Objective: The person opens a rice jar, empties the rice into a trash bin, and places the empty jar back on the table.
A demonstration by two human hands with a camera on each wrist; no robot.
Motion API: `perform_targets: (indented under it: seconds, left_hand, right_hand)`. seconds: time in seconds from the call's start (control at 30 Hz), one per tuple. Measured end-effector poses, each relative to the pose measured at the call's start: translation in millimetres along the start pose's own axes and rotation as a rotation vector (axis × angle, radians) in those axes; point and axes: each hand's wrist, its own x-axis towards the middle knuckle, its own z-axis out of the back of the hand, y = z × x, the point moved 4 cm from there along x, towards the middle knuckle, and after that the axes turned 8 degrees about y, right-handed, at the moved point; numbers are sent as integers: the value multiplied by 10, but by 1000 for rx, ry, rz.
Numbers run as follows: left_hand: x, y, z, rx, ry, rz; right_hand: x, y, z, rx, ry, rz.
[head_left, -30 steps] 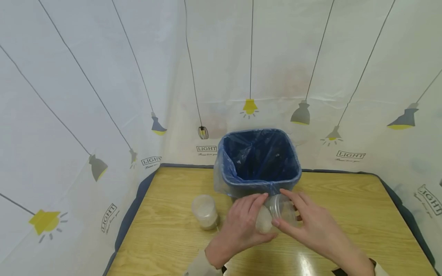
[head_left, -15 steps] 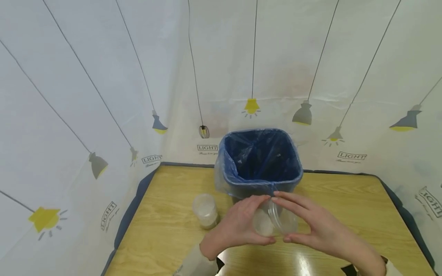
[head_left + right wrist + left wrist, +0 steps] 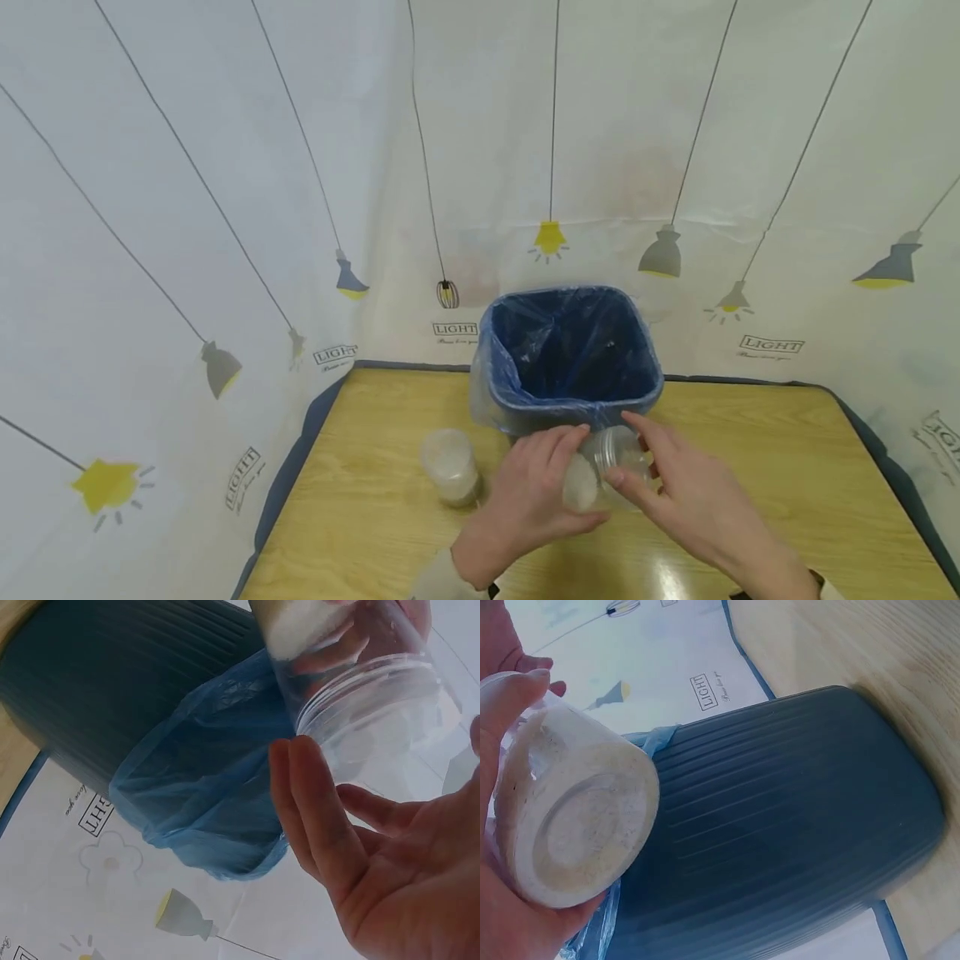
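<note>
While a tilted jar (image 3: pixel 581 485) is gripped by the left hand (image 3: pixel 525 492), its clear lid (image 3: pixel 631 447) is pinched by the right hand (image 3: pixel 693 496), with a bin (image 3: pixel 795 802) set beyond both.

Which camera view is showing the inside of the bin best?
The head view, because it looks down into the bin. Left wrist shows mostly its outside; right wrist, the outside and overhanging liner.

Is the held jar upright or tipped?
Tipped: the jar slants sideways, base by the left hand, ridged end toward the right hand.
</note>
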Motion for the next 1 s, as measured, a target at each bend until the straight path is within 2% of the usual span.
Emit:
perform_targets:
  seconds: [0.07,0.13,0.23,0.37,0.43,0.57,0.7,0.77,0.87,1.0]
  left_hand:
    - [-1,-13,-20,22,-20,-5]
    - [4,-11,-31,13,-6,-1]
    - [22,16,-39,-60,76,17]
    - [40,79,-32,-238,213,56]
    - [36,111,-25,-310,252,62]
    - [28,161,-12,-368,280,46]
    - [33,192,-3,-398,295,39]
    - [32,195,3,-404,294,45]
    - [28,175,14,-362,253,49]
    - [18,114,8,-201,136,47]
  right_hand:
    - [4,10,-11,-12,-7,-4]
    - [7,15,-11,-23,-22,23]
    - [0,14,7,-6,-41,129]
    - [-23,-2,50,-11,-57,318]
    - [-30,-12,65,-23,-46,392]
    - [-35,-27,74,-31,-14,503]
    - [-31,-31,76,-20,4,582]
    - [-29,-29,73,-27,12,589]
    - [-26,-26,57,-17,18,530]
    - [-5,-25,30,52,-12,310]
